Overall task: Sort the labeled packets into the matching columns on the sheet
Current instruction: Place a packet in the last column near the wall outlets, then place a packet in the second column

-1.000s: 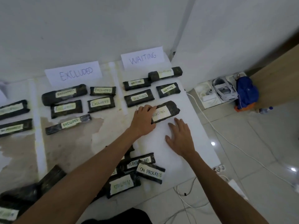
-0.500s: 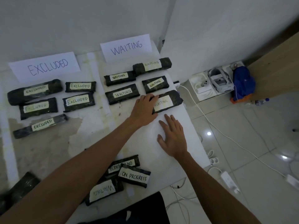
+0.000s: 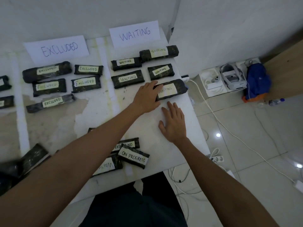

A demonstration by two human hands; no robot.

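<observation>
Black, perhaps mottled, packets carry pale labels; white sheet.

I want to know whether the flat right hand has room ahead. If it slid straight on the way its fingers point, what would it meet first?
Probably the WAITING packet under the left hand: the right hand points at its near edge, with only bare sheet between.

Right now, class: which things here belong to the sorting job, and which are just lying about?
Job:
WAITING packet under left hand
WAITING sign
EXCLUDED sign
ON PROGRESS packet

Lying about:
headset
blue bag
white cable
power strip
</observation>
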